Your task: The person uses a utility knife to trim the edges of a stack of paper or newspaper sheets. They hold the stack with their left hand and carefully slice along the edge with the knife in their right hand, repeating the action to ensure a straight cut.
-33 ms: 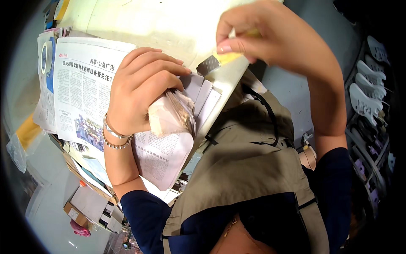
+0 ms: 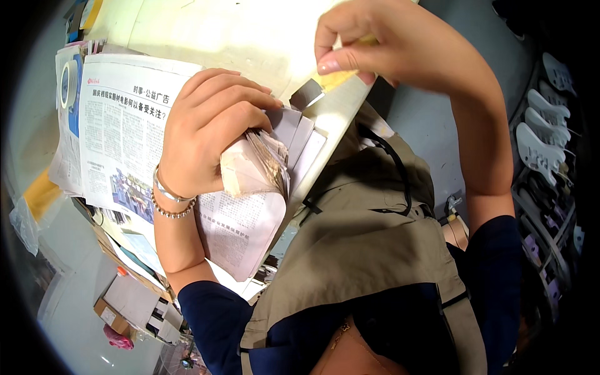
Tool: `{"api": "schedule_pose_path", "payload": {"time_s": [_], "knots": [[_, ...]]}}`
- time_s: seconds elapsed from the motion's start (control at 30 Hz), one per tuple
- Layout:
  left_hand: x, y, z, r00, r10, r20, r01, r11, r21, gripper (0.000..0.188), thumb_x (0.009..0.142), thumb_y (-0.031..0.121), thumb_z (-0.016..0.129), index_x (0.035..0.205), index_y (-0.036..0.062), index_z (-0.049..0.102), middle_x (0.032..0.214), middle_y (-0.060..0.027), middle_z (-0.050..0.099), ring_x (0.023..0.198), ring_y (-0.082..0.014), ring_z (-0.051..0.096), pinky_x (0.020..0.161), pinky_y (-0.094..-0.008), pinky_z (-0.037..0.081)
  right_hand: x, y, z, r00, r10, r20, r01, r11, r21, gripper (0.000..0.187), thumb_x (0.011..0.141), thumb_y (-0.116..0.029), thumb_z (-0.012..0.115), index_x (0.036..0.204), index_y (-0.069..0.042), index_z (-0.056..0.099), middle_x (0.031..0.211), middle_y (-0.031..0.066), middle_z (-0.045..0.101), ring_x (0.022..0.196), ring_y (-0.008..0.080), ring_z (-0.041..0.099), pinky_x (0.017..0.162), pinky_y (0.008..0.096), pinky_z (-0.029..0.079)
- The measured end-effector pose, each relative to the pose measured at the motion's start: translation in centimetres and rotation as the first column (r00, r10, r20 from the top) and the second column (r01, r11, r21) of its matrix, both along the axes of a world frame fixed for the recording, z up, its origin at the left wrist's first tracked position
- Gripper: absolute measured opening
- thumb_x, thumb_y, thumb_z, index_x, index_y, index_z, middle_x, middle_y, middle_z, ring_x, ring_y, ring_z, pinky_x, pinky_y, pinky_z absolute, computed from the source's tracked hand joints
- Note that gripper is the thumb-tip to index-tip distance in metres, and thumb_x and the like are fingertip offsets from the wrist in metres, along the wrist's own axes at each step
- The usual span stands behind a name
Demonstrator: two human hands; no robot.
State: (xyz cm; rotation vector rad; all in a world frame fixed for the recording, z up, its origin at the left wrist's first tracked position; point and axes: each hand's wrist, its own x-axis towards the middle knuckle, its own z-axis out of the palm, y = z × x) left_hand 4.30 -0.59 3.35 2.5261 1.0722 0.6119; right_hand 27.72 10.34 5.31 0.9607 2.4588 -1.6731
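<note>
My right hand (image 2: 381, 47) pinches a yellow-wrapped end (image 2: 337, 80) between thumb and fingers. From it juts a flat dark cutter blade (image 2: 305, 95), angled down to the left above the table edge. My left hand (image 2: 212, 128) curls over a stack of flat grey pieces (image 2: 289, 124), its fingertips close to the blade. Beneath that palm, a worn, frayed tan layered wad (image 2: 240, 170) sticks out. Folded newspaper (image 2: 125, 119) lies under and beside the left hand, with a folded part hanging toward my lap. What the left palm covers is hidden.
The pale table (image 2: 250, 37) ends in a slanting edge beside my khaki apron (image 2: 369, 244). A tape roll (image 2: 69, 84) lies at the far left. White shaped parts (image 2: 540, 153) fill a rack on the right. Below left is a carton (image 2: 112, 315).
My right hand has shifted slightly left, and the blade has turned a little, its surface now catching the light differently. My left hand has stayed nearly still on the stack.
</note>
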Motion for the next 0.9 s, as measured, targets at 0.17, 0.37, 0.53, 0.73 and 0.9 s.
{"api": "schedule_pose_path", "payload": {"time_s": [0.17, 0.37, 0.53, 0.73, 0.9], "knots": [[0.1, 0.4, -0.2, 0.999, -0.032, 0.031, 0.032, 0.999, -0.018, 0.028, 0.064, 0.026, 0.075, 0.078, 0.0082, 0.058, 0.091, -0.0064, 0.069, 0.087, -0.0289, 0.066, 0.081, -0.0400, 0.049, -0.7, 2.0, -2.4, 0.985, 0.120, -0.126, -0.158, 0.919, -0.360, 0.018, 0.092, -0.017, 0.067, 0.089, 0.001, 0.066, 0.066, 0.0034, 0.062, 0.057, 0.0095, 0.055, 0.053, 0.0234, 0.042], [-0.3, 0.3, -0.6, 0.998, -0.049, 0.050, 0.049, 0.999, -0.018, 0.029, 0.064, 0.025, 0.075, 0.080, 0.0078, 0.059, 0.091, -0.0068, 0.067, 0.088, -0.0292, 0.066, 0.079, -0.0392, 0.048, -1.4, 0.4, -3.3, 0.991, 0.097, -0.094, -0.116, 0.966, -0.233, 0.021, 0.090, -0.020, 0.068, 0.090, 0.001, 0.068, 0.063, 0.0056, 0.063, 0.053, 0.0103, 0.056, 0.049, 0.0247, 0.042], [-0.3, 0.2, -0.7, 0.996, -0.029, 0.088, 0.035, 0.997, -0.068, 0.030, 0.063, 0.025, 0.076, 0.081, 0.0073, 0.060, 0.089, -0.0064, 0.065, 0.084, -0.0288, 0.063, 0.080, -0.0374, 0.047, 0.0, -1.0, -4.1, 0.984, 0.075, -0.164, -0.094, 0.989, -0.111, 0.022, 0.087, -0.023, 0.069, 0.090, -0.001, 0.069, 0.064, 0.0090, 0.065, 0.050, 0.0131, 0.057, 0.048, 0.0265, 0.044], [-1.7, 0.4, -1.3, 0.957, 0.005, 0.291, 0.072, 0.965, -0.254, 0.029, 0.068, 0.028, 0.072, 0.081, 0.0036, 0.062, 0.082, -0.0093, 0.067, 0.076, -0.0279, 0.062, 0.078, -0.0365, 0.046, -1.3, -5.7, -2.9, 0.991, 0.046, -0.127, -0.071, 0.976, -0.205, 0.018, 0.089, -0.017, 0.068, 0.090, 0.001, 0.068, 0.069, 0.0114, 0.068, 0.051, 0.0146, 0.060, 0.049, 0.0282, 0.049], [-3.2, 1.0, -2.9, 0.734, 0.043, 0.678, 0.242, 0.916, -0.320, 0.033, 0.090, 0.027, 0.065, 0.070, 0.0030, 0.057, 0.075, -0.0104, 0.058, 0.072, -0.0206, 0.054, 0.066, -0.0300, 0.043, -2.3, -11.5, -3.8, 0.968, 0.020, -0.251, -0.094, 0.952, -0.290, 0.015, 0.092, -0.014, 0.064, 0.089, 0.000, 0.066, 0.068, 0.0065, 0.063, 0.048, 0.0103, 0.056, 0.046, 0.0245, 0.045]]}}
